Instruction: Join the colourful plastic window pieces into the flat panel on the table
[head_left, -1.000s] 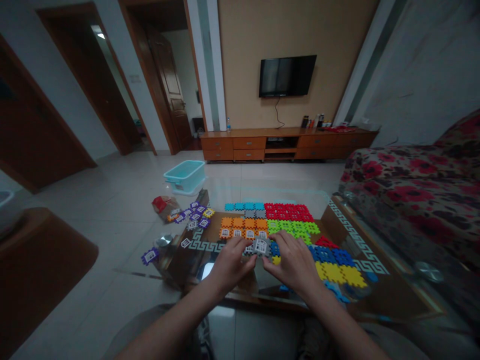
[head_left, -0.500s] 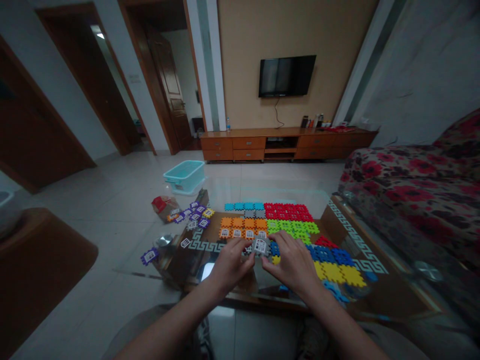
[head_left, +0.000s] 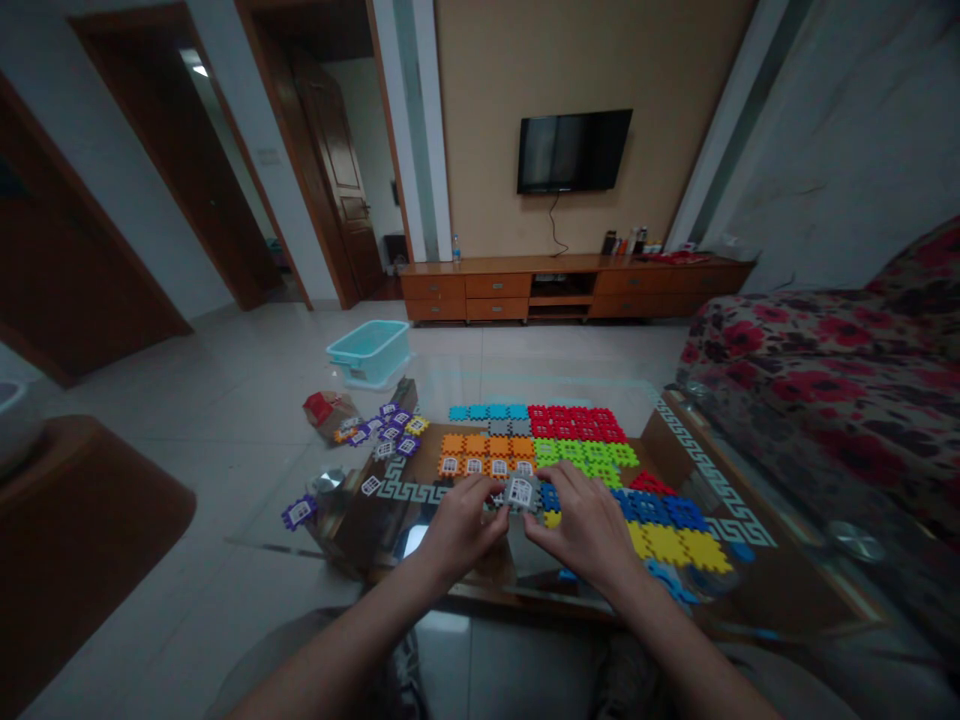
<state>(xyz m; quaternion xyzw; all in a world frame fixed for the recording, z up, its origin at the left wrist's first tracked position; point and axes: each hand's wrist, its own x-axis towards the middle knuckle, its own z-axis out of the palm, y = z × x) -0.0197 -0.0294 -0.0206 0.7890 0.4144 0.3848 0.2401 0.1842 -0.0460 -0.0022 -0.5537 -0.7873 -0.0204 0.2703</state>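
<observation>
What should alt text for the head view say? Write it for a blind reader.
Left hand and right hand pinch a grey tile at the near edge of a mat of coloured tiles on a glass table. Loose tiles lie left; a tub and TV beyond.

Home living room, wall television (head_left: 574,151), floral sofa (head_left: 832,370)

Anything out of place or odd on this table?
Sorted tile rows look neat, but purple tiles lie scattered at the glass table's left, one lone purple tile near its edge. The left hand and right hand pinch a grey tile; nothing damaged.
</observation>
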